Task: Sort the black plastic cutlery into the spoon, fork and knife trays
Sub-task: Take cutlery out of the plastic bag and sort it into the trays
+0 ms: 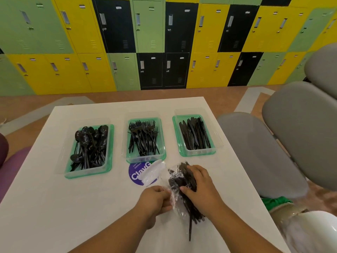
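Note:
Three clear trays with green bases stand in a row on the white table [54,207]. The spoon tray [107,168] is at the left, the fork tray [162,154] in the middle, the knife tray [212,151] at the right, each holding several black pieces. Near the table's front lies a bundle of black cutlery [182,181] in a clear plastic bag [176,205]. My right hand [202,187] grips the bundle from the right and above. My left hand [155,199] pinches the bag's left edge. One black handle sticks out toward me.
A purple round sticker [135,175] lies on the table under a crumpled clear wrapper [155,171], just in front of the fork tray. Grey chairs [264,152] stand close to the table's right edge. Coloured lockers [164,42] line the far wall.

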